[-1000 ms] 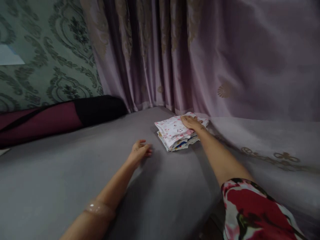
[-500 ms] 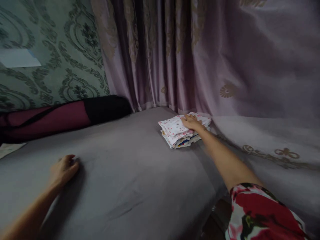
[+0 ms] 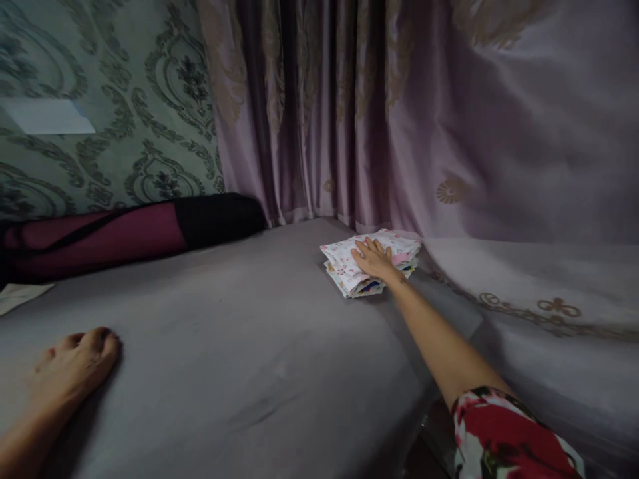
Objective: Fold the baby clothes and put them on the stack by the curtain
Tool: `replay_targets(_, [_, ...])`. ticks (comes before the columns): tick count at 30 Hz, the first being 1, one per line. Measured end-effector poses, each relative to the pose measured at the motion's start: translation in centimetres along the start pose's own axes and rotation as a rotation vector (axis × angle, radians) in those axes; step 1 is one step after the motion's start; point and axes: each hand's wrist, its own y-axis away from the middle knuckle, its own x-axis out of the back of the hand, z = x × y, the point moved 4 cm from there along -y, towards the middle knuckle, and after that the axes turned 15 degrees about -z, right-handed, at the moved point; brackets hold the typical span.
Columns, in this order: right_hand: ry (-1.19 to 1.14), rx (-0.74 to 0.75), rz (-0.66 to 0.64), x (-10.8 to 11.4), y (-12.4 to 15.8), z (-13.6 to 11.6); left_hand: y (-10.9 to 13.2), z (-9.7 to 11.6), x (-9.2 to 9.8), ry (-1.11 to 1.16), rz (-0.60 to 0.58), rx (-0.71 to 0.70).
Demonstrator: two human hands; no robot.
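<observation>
A small stack of folded white cloths (image 3: 349,263) with pink prints lies on the grey bed sheet (image 3: 259,346) near the curtain. My right hand (image 3: 373,257) rests flat on top of the stack, fingers stretched out and slightly spread. My left hand (image 3: 74,362) presses on the sheet at the lower left, far from the stack. Its fingers are curled under, knuckles up, and nothing shows in them. A red floral sleeve (image 3: 509,436) covers my right upper arm.
A long maroon and black bolster (image 3: 124,233) lies along the patterned green wall (image 3: 114,106) at the back left. Mauve curtains (image 3: 399,113) hang behind the bed and spill onto a ledge (image 3: 539,299) at the right. A pale paper (image 3: 17,295) lies at the far left.
My left hand has swept from beside the stack to the far lower left of the sheet. My right hand has shifted a little leftward and flattened on top of the stack.
</observation>
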Motion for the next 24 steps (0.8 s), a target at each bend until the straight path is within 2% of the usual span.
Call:
replay_targets(3, [-0.028,-0.056,-0.089,0.8,-0.1,-0.7,0.5,0.2,0.3,-0.101,0.108,0.038])
replay_targets(5, [-0.037,-0.082,-0.074,1.2,0.3,-2.2,0.4,0.2,0.2,-0.142,0.12,0.018])
replay_targets(7, [-0.035,-0.035,0.017,1.1,1.0,-4.8,0.1,-0.1,0.0,-0.162,0.127,0.01])
replay_targets(10, [-0.03,0.172,0.159,-0.2,2.8,-10.4,-0.6,-0.5,-0.3,-0.16,0.149,0.011])
replay_targets(11, [-0.034,0.24,0.163,-1.0,3.5,-12.4,-0.8,-0.6,-0.3,-0.154,0.16,0.02])
replay_targets(13, [-0.045,0.374,0.084,-3.2,4.5,-16.5,-1.1,-0.8,-0.3,-0.146,0.171,0.02])
replay_targets(16, [-0.1,0.526,-0.12,-6.7,5.8,-22.1,-1.1,-0.9,-0.3,-0.144,0.187,0.002])
replay_targets(20, [-0.158,0.571,-0.368,-10.9,6.8,-28.5,-1.1,-1.0,-0.3,-0.148,0.225,-0.028])
replay_targets(24, [-0.149,0.585,-0.421,-13.8,8.3,-33.8,-1.2,-0.9,-0.5,-0.129,0.195,-0.034])
